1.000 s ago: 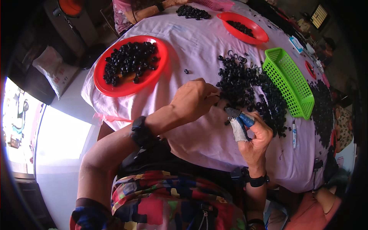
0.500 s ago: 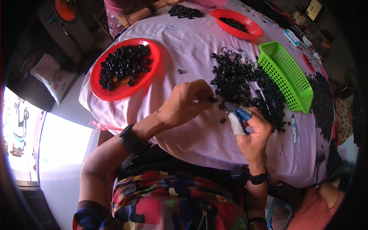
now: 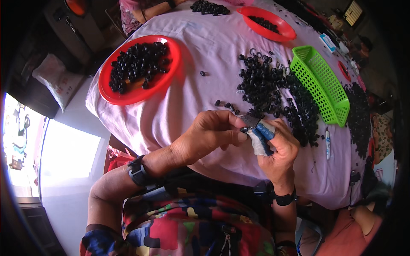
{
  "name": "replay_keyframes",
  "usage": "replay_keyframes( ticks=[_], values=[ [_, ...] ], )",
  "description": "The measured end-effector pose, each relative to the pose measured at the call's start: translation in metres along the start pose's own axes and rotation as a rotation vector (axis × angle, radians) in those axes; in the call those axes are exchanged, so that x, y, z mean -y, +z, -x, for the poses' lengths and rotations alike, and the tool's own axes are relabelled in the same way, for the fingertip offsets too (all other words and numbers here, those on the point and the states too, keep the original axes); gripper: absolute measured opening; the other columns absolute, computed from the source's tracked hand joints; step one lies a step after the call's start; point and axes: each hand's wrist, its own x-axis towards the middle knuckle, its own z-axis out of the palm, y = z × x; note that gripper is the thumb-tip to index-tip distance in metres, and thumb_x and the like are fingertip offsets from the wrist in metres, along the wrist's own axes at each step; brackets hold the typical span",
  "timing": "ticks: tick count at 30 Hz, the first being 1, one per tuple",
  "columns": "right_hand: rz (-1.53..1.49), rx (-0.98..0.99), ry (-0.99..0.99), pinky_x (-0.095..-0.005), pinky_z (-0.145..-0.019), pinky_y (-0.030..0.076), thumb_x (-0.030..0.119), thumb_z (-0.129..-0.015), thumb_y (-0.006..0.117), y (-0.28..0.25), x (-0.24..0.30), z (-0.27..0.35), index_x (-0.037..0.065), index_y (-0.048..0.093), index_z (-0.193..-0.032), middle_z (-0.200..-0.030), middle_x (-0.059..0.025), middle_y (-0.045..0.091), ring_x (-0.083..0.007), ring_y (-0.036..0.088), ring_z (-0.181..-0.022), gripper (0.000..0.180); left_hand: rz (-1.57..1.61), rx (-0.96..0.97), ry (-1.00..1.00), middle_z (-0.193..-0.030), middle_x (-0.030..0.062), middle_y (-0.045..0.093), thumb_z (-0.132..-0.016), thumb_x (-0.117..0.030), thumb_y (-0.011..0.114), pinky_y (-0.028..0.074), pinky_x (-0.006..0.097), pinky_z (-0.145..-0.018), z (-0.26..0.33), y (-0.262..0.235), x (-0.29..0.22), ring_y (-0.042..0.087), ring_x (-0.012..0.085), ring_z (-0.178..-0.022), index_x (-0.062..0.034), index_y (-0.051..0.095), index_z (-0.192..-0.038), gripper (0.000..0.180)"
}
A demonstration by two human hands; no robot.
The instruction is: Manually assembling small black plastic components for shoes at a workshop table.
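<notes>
My left hand (image 3: 212, 133) pinches a small black ring-shaped part (image 3: 245, 129) between thumb and forefinger, mostly covered by the fingertips. Right beside it, my right hand (image 3: 279, 145) is closed on a dark flat blade-like tool (image 3: 250, 120). Blue and white wrapping (image 3: 261, 138) covers that hand's thumb and forefinger. The two hands meet at the part, over the near edge of a loose pile of small black parts (image 3: 260, 83). A few stray black parts (image 3: 228, 105) lie just beyond my left fingers.
A red plate (image 3: 104, 91) heaped with black parts stands left on the pink cloth (image 3: 192, 47). A green basket (image 3: 322, 81) lies right of the pile, with a white-and-blue pen (image 3: 328, 145) below it. Another red dish (image 3: 288, 33) is farther back. Another person's arm (image 3: 156, 10) rests at the far left.
My left hand has moved nearer to me and right, bringing its fingers to the tool in my right hand. More loose black parts now show on the cloth beyond it.
</notes>
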Motion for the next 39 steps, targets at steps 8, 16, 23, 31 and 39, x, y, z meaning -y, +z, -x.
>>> replay_keyframes(
  ticks=[8, 16, 23, 31, 39],
  values=[
    [-0.098, -0.049, 0.172, -0.0329, -0.07, 0.055, -0.003, -0.084, 0.072, -0.002, 0.002, 0.004, 0.0, 0.072, -0.102, -0.092, -0.0109, 0.072, -0.0241, 0.069, -0.079, 0.018, 0.2, -0.027, -0.119, -0.105, 0.0033, 0.073, -0.099, -0.015, 0.067, 0.05, 0.022, -0.074, 0.006, 0.003, -0.006, 0.068, 0.0095, -0.087, -0.007, 0.067, -0.116, 0.019],
    [0.035, 0.029, 0.198, -0.0349, -0.074, 0.055, -0.003, -0.082, 0.074, 0.002, -0.001, 0.002, 0.0, 0.074, -0.103, -0.101, -0.0118, 0.073, -0.0275, 0.069, -0.088, 0.021, 0.213, -0.054, -0.129, -0.111, 0.0029, 0.07, -0.101, -0.016, 0.065, 0.051, 0.024, -0.086, 0.015, -0.016, -0.003, 0.064, 0.0089, -0.097, -0.0067, 0.065, -0.125, 0.026],
    [0.024, 0.074, -0.004, -0.0382, -0.075, 0.055, -0.004, -0.077, 0.074, 0.002, 0.009, -0.004, 0.0, 0.073, -0.103, -0.104, -0.0116, 0.072, -0.0305, 0.068, -0.088, 0.027, 0.332, 0.0, -0.103, -0.114, 0.0057, 0.07, -0.102, -0.012, 0.062, 0.053, 0.027, -0.093, 0.013, -0.008, 0.017, 0.066, 0.0119, -0.1, -0.0041, 0.063, -0.126, 0.025],
    [0.049, 0.166, -0.065, -0.039, -0.076, 0.056, -0.006, -0.073, 0.072, 0.004, 0.012, -0.006, -0.001, 0.072, -0.106, -0.106, -0.0127, 0.071, -0.0319, 0.067, -0.089, 0.033, 0.333, -0.038, -0.133, -0.104, 0.002, 0.072, -0.101, -0.016, 0.066, 0.053, 0.019, -0.073, 0.014, -0.006, 0.025, 0.067, 0.0071, -0.085, -0.0036, 0.065, -0.121, 0.024],
    [0.022, 0.236, -0.034, -0.039, -0.08, 0.056, -0.004, -0.075, 0.068, -0.006, 0.014, -0.009, -0.002, 0.073, -0.106, -0.112, -0.0129, 0.07, -0.0318, 0.067, -0.095, 0.032, 0.496, 0.052, -0.162, -0.112, 0.007, 0.072, -0.103, -0.012, 0.062, 0.053, 0.02, -0.077, 0.016, -0.007, 0.018, 0.069, 0.0099, -0.095, -0.0044, 0.064, -0.124, 0.022]
  ],
)
